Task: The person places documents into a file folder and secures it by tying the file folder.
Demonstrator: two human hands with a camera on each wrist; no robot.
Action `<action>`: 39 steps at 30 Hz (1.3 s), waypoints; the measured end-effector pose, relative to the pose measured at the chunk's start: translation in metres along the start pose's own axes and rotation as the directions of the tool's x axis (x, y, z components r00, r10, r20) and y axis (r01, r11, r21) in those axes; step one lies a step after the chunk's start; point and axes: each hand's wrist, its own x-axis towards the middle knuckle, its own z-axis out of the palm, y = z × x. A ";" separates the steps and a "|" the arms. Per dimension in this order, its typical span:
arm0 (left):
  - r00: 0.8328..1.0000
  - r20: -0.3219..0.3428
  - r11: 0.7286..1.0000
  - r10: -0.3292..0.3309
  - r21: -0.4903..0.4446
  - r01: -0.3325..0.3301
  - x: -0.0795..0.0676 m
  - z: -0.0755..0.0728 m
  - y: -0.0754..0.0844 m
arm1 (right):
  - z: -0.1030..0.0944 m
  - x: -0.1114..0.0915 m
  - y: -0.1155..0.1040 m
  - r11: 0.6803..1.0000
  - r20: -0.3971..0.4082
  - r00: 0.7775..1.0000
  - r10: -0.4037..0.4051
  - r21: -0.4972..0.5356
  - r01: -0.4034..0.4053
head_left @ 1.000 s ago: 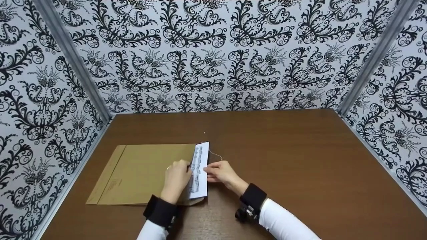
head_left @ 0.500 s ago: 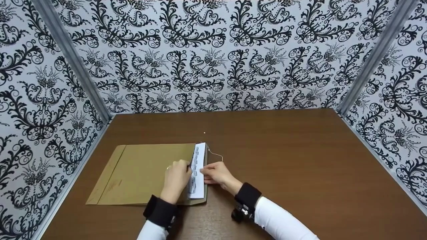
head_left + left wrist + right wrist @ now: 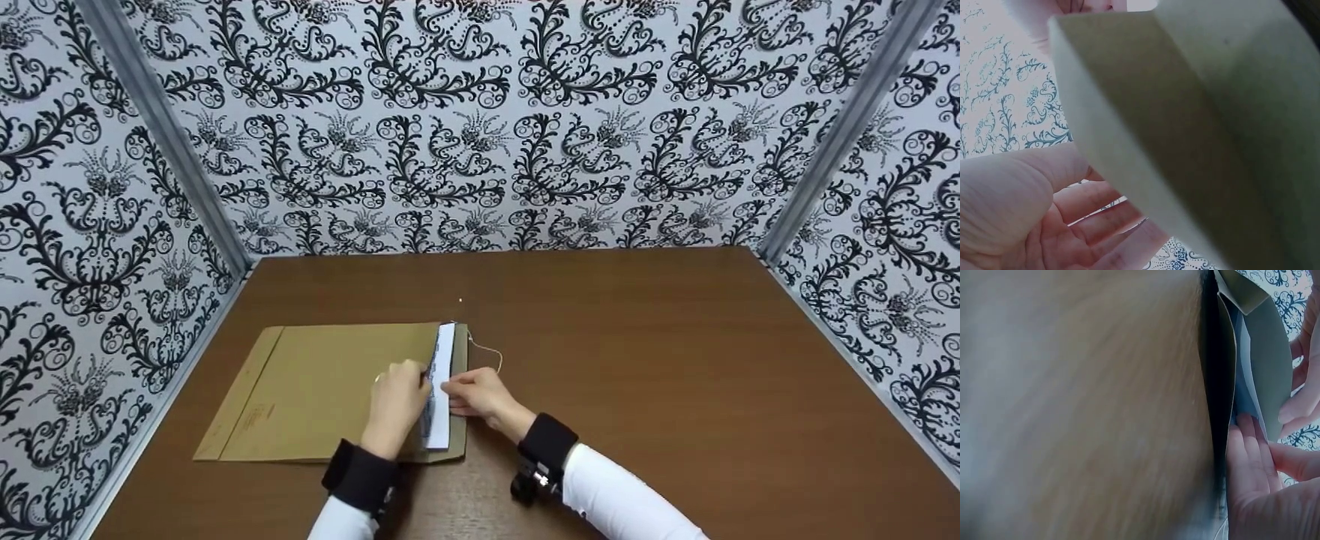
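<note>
A large brown envelope (image 3: 322,390) lies flat on the left part of the table, its mouth facing right. My left hand (image 3: 397,401) grips the upper layer at the mouth and holds it raised; in the left wrist view the envelope's layers (image 3: 1145,112) stand apart. From the mouth a narrow strip of a white printed sheet (image 3: 445,352) sticks out, the rest hidden inside. The thumb and fingers of my right hand (image 3: 484,394) pinch the sheet's right edge. The right wrist view has the paper (image 3: 1248,377) between the envelope's layers (image 3: 1269,360).
A thin string (image 3: 491,349) trails from the envelope's right edge. The brown table (image 3: 637,360) stretches away to the right. Black-and-white patterned walls (image 3: 487,150) with grey corner posts enclose the back and sides. A tiny white speck (image 3: 460,300) lies beyond the envelope.
My right hand has moved left with the sheet, which has slid further into the envelope. More of the brown lower layer shows to the right of the paper. The left hand has stayed in place.
</note>
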 end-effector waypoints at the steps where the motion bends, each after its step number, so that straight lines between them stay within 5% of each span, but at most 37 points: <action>1: 1.000 -0.004 1.000 -0.001 -0.001 0.001 0.000 0.000 0.000 | 0.001 0.000 0.000 1.000 0.000 1.000 -0.004 -0.004 0.004; 24: 1.000 -0.006 0.999 -0.005 -0.038 0.005 -0.001 -0.003 -0.001 | 0.025 0.003 0.002 0.996 -0.014 1.000 0.023 0.081 -0.021; 39: 1.000 -0.005 0.999 0.020 -0.031 -0.020 0.001 -0.007 -0.003 | 0.036 0.005 0.003 0.999 -0.065 0.997 0.042 0.031 -0.040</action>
